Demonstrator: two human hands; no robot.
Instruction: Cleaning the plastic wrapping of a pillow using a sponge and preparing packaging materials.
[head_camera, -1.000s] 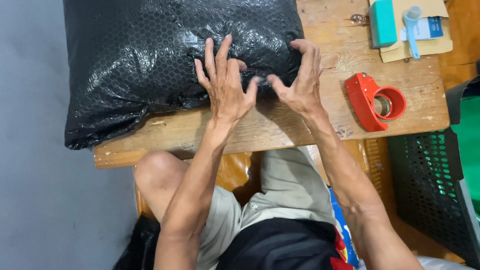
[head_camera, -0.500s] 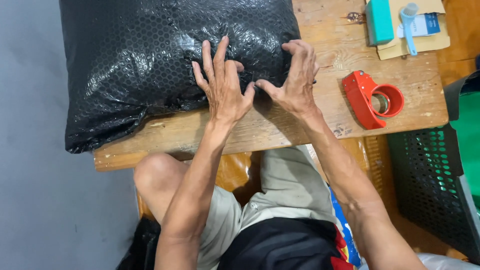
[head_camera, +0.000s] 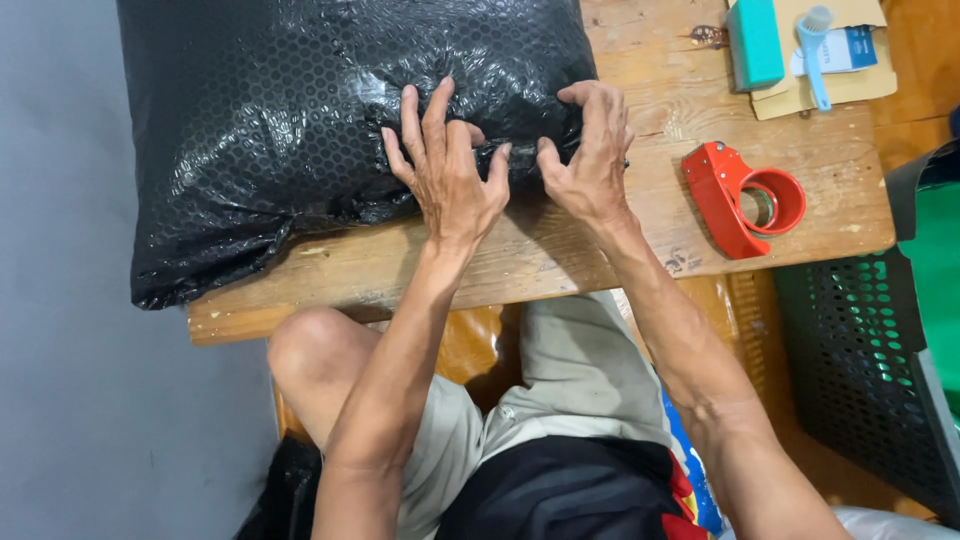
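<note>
Hands (head_camera: 450, 170) (head_camera: 590, 160) flat on black bubble-wrap parcel (head_camera: 300, 130)

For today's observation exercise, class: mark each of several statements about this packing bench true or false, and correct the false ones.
1. Both hands rest on the black bubble-wrap parcel. True: the left hand lies flat on it and the right hand grips its edge.
2. The red tape dispenser is in the right hand. False: it lies on the wooden table, apart from both hands.
3. The teal block sits at the table's far right corner. True.
4. The parcel lies wholly on the table. False: its left side overhangs the edge.
</note>
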